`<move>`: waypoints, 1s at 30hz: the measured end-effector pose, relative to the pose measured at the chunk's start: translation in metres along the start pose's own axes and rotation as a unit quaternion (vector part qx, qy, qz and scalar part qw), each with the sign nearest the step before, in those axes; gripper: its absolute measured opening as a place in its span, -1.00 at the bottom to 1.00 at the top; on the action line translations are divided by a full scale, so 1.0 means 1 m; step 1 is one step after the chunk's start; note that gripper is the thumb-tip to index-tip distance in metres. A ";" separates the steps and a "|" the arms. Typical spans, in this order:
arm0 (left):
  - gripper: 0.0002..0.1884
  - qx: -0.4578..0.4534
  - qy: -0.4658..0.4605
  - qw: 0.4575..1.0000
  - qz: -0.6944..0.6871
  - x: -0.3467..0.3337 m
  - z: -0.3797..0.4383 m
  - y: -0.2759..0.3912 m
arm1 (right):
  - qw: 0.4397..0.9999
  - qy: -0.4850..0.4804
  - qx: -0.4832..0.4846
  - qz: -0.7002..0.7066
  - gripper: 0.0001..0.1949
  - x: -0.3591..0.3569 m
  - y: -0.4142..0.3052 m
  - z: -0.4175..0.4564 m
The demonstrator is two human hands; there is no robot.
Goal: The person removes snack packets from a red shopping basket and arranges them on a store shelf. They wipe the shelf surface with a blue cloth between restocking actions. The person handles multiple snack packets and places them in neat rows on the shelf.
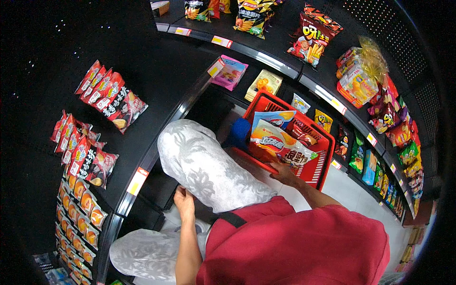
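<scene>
My right hand (284, 174) is at the near side of a red plastic shopping basket (327, 162), its fingers close to the rim and the packets. Whether it grips the rim or a packet is hard to see. Inside the basket stand an orange-and-white snack pouch (272, 140), a blue packet (285, 115) and a brown-red packet (302, 133). My left hand (184, 202) hangs beside my bent knee in pale patterned trousers (210, 164), near the lower shelf. Its fingers are curled and partly hidden, and I see nothing in them.
Black shelves with a metal-edged price rail (137, 178) curve around me. Red snack bags (114, 101) and orange-printed packets (80, 221) fill the left shelf. On the right, a maroon chip bag (313, 35) stands above a lower row with a pink box (229, 73). A blue round object (241, 131) adjoins the basket.
</scene>
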State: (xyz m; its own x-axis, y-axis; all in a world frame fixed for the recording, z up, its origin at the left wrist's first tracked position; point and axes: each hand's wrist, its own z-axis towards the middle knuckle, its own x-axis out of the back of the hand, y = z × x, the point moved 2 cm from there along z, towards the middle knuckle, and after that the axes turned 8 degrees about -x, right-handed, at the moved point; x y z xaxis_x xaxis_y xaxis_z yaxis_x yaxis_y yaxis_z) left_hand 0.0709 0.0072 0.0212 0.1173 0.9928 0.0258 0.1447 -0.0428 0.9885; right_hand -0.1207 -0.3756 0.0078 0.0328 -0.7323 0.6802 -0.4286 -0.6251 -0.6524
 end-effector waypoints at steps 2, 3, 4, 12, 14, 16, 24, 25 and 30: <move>-0.81 0.046 -0.029 0.998 0.007 -0.005 -0.007 -0.004 | 1.000 -0.006 -0.011 -0.014 -0.38 0.002 0.012 -0.015; -0.76 0.041 -0.045 0.998 -0.004 -0.009 -0.010 -0.009 | 1.000 0.006 -0.005 -0.016 -0.40 -0.001 0.016 -0.018; -0.69 0.061 -0.060 0.995 0.054 -0.010 -0.015 -0.022 | 1.000 0.020 0.001 -0.019 -0.42 -0.004 0.019 -0.019; -0.72 0.202 -0.315 0.905 0.203 -0.034 -0.042 -0.136 | 0.971 0.140 -0.077 -0.176 -0.58 -0.008 -0.007 -0.024; -0.72 0.209 -0.369 0.870 0.251 -0.033 -0.047 -0.148 | 0.974 0.132 -0.080 -0.165 -0.59 -0.007 -0.006 -0.024; -0.72 0.212 -0.408 0.842 0.282 -0.036 -0.054 -0.158 | 0.975 0.140 -0.076 -0.158 -0.61 -0.010 -0.002 -0.024; -0.72 0.197 -0.467 0.791 0.343 -0.050 -0.052 -0.159 | 0.973 0.148 -0.080 -0.156 -0.61 -0.011 0.001 -0.011; -0.72 0.197 -0.471 0.786 0.349 -0.051 -0.051 -0.160 | 0.973 0.140 -0.080 -0.166 -0.61 -0.008 -0.003 -0.010; -0.71 0.199 -0.484 0.770 0.364 -0.058 -0.048 -0.161 | 0.954 0.087 -0.098 -0.270 -0.48 -0.003 -0.015 -0.008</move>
State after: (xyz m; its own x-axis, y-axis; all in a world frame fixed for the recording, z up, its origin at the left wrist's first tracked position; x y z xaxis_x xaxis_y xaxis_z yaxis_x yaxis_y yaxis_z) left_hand -0.0063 -0.0378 -0.1324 0.9600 0.1479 0.2378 -0.0387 -0.7710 0.6356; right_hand -0.1218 -0.3618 0.0179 0.1532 -0.2522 0.9555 -0.5523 -0.8236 -0.1289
